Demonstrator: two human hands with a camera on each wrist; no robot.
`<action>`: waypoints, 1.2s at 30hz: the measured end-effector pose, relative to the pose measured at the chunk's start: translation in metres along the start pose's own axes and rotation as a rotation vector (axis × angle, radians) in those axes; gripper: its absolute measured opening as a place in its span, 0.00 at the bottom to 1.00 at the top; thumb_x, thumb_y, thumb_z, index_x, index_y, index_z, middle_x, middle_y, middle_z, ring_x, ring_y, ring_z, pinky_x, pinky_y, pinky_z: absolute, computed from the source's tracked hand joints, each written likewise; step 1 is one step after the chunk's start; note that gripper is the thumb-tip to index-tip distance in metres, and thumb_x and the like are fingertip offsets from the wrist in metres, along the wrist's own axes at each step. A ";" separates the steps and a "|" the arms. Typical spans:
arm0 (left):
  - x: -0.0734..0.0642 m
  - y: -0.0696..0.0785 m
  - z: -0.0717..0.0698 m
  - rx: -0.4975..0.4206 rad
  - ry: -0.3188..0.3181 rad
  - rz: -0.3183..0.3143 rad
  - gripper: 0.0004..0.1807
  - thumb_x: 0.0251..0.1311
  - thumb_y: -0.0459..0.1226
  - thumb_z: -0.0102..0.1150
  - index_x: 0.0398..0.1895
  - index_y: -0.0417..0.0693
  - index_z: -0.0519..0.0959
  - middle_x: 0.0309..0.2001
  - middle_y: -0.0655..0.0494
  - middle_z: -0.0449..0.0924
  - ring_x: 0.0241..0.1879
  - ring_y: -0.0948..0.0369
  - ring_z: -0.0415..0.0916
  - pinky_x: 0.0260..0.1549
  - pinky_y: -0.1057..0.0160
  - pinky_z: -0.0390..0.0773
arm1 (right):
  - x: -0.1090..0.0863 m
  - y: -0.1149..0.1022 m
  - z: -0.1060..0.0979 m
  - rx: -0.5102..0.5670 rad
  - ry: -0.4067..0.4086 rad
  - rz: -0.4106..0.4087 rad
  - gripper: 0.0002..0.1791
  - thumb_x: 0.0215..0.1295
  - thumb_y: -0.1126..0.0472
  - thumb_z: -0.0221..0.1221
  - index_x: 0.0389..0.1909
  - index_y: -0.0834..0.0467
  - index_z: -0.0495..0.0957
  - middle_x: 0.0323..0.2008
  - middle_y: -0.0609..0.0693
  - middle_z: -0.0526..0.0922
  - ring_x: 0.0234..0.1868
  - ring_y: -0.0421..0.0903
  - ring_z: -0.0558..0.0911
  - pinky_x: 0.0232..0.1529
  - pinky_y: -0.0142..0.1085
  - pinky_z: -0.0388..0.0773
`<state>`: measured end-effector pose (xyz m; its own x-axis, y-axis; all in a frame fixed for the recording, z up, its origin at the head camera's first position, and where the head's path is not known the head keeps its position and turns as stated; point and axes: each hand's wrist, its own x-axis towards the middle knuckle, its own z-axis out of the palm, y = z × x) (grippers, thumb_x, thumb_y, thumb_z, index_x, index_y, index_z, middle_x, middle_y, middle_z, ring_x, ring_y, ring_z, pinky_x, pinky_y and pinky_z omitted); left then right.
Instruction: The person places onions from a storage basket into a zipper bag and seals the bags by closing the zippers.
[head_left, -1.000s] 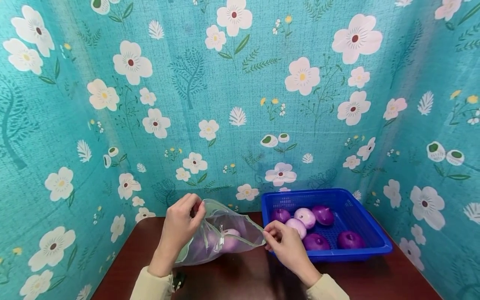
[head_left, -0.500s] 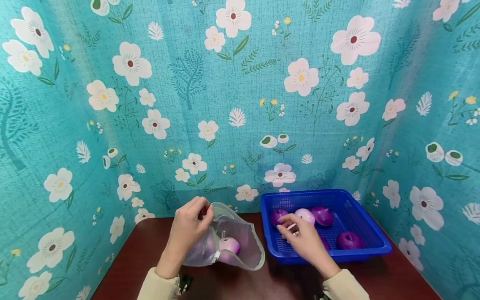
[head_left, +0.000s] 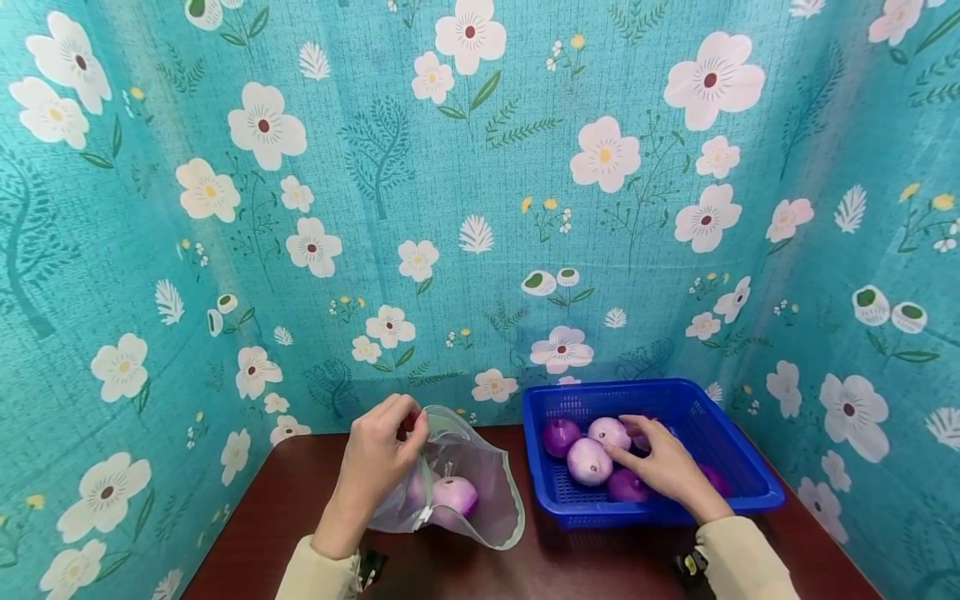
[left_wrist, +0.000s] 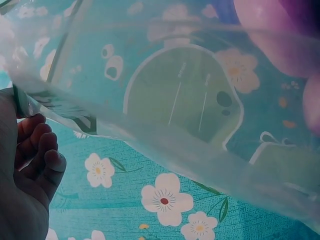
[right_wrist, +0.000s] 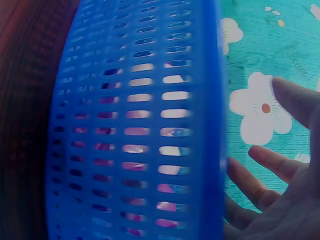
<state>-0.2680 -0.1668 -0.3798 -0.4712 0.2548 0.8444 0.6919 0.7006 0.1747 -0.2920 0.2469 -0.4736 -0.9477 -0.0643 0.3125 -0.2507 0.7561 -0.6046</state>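
My left hand (head_left: 378,454) pinches the rim of a translucent zip bag (head_left: 501,500) with a pale green edge. Its mouth gapes to the right, and a purple onion (head_left: 455,495) shows inside. Printed green shapes on the bag appear in the left wrist view, with onions (left_wrist: 280,40) behind the film. Above the blue basket (head_left: 551,507), my right hand (head_left: 667,462) has its fingers spread around nothing, as the right wrist view (right_wrist: 280,185) shows. Two pale onions (head_left: 589,462) lie left of its fingertips; darker purple onions (head_left: 561,437) lie around them, some partly hidden by the hand.
Bag and basket stand on a dark reddish-brown table (head_left: 510,575), the basket to the right. A teal flowered cloth (head_left: 465,292) hangs behind the table and along both sides.
My right hand has let go of the bag's rim and moved right, over the basket. The bag's mouth has dropped wider apart. My left hand keeps its pinch, slightly further right.
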 end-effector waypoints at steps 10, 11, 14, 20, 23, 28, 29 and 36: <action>-0.002 0.001 0.001 -0.008 -0.003 -0.005 0.09 0.63 0.33 0.62 0.27 0.53 0.75 0.23 0.57 0.75 0.23 0.69 0.68 0.23 0.72 0.73 | -0.004 0.016 0.012 -0.042 -0.110 0.033 0.38 0.57 0.48 0.74 0.63 0.65 0.75 0.56 0.67 0.81 0.50 0.64 0.84 0.52 0.60 0.79; -0.002 0.001 0.001 -0.009 -0.002 -0.008 0.09 0.63 0.33 0.62 0.27 0.53 0.75 0.23 0.58 0.74 0.23 0.69 0.67 0.23 0.72 0.73 | -0.004 0.016 0.013 -0.040 -0.108 0.034 0.37 0.56 0.48 0.74 0.62 0.65 0.76 0.55 0.65 0.82 0.51 0.64 0.84 0.53 0.60 0.78; -0.002 0.002 0.000 -0.005 0.002 -0.008 0.09 0.63 0.33 0.61 0.26 0.53 0.75 0.24 0.60 0.73 0.23 0.69 0.67 0.23 0.72 0.72 | -0.004 0.016 0.014 -0.037 -0.111 0.030 0.35 0.54 0.49 0.76 0.58 0.64 0.79 0.52 0.62 0.85 0.54 0.64 0.83 0.55 0.61 0.76; -0.002 0.002 0.001 -0.006 0.011 0.004 0.09 0.62 0.33 0.62 0.26 0.53 0.74 0.23 0.59 0.73 0.22 0.69 0.67 0.22 0.73 0.71 | 0.000 0.015 0.013 -0.081 -0.163 0.059 0.32 0.48 0.52 0.79 0.51 0.62 0.81 0.49 0.63 0.85 0.52 0.64 0.83 0.54 0.61 0.77; -0.002 0.002 0.002 -0.008 0.011 0.004 0.09 0.62 0.33 0.62 0.26 0.53 0.75 0.23 0.59 0.74 0.23 0.69 0.67 0.22 0.73 0.71 | 0.002 0.015 0.012 -0.114 -0.187 0.080 0.32 0.43 0.54 0.81 0.50 0.61 0.82 0.49 0.64 0.85 0.51 0.64 0.84 0.53 0.61 0.77; -0.002 0.002 0.002 -0.001 0.011 -0.006 0.08 0.62 0.33 0.62 0.27 0.53 0.75 0.24 0.62 0.72 0.23 0.69 0.67 0.22 0.72 0.72 | 0.003 0.017 0.014 -0.165 -0.206 0.070 0.31 0.36 0.58 0.81 0.46 0.60 0.84 0.45 0.59 0.88 0.47 0.59 0.85 0.49 0.56 0.80; -0.002 0.002 0.001 0.001 0.008 -0.009 0.08 0.62 0.33 0.62 0.27 0.53 0.75 0.24 0.62 0.72 0.23 0.69 0.67 0.22 0.72 0.72 | 0.003 0.019 0.015 -0.178 -0.207 0.067 0.30 0.35 0.59 0.81 0.45 0.59 0.84 0.44 0.58 0.88 0.46 0.58 0.86 0.47 0.55 0.80; -0.001 0.002 0.000 0.000 0.010 -0.017 0.08 0.63 0.34 0.62 0.27 0.53 0.75 0.24 0.62 0.72 0.23 0.69 0.67 0.22 0.72 0.72 | 0.004 0.020 0.019 -0.232 -0.192 0.064 0.27 0.37 0.56 0.79 0.43 0.58 0.85 0.43 0.57 0.88 0.45 0.59 0.86 0.47 0.57 0.80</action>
<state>-0.2663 -0.1654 -0.3806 -0.4777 0.2359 0.8463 0.6838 0.7046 0.1896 -0.3047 0.2499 -0.4980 -0.9856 -0.1173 0.1216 -0.1587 0.8897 -0.4280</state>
